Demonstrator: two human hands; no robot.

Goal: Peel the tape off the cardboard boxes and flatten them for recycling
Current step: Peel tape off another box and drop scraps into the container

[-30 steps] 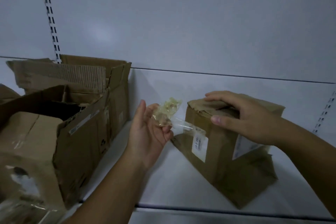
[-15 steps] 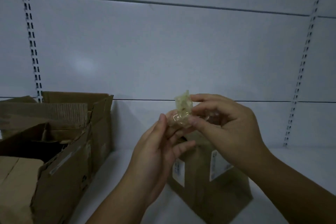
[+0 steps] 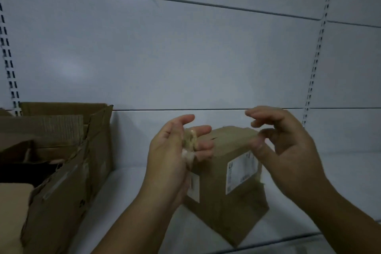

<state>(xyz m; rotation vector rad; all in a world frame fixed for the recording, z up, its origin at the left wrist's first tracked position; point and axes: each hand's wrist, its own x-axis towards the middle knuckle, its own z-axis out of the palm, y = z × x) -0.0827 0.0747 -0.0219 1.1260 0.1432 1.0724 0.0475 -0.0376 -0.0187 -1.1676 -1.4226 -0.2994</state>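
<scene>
Now the left hand [image 3: 171, 156] is raised over the shelf [image 3: 132, 187], palm turned inward. It holds a crumpled wad [image 3: 190, 142] of clear, yellowish tape between its thumb and curled fingers. A loose end of the wad hangs down along the palm.

The right hand [image 3: 288, 150] is raised beside it, apart from the left hand. Its fingers are loosely curled and clear of the thumb, with nothing visible between them. This hand is blurred.

Behind and below both hands, the box [image 3: 222, 202] stands on the shelf near the front edge, with one upright corner turned toward the camera. Its top looks closed and creased. A white label [image 3: 240, 171] sits on its right face, and a smaller label [image 3: 194, 189] on its left face is partly hidden by the left hand. Neither hand touches the box.

At the left end of the shelf stands a big box [image 3: 61, 202], open at the top, with torn flaps and a strip of tape on its near side. A pale carton [image 3: 12, 212] sits inside it by the front left corner.

A grey back panel [image 3: 185, 57] rises behind the shelf, crossed by slotted uprights [image 3: 315, 64].
</scene>
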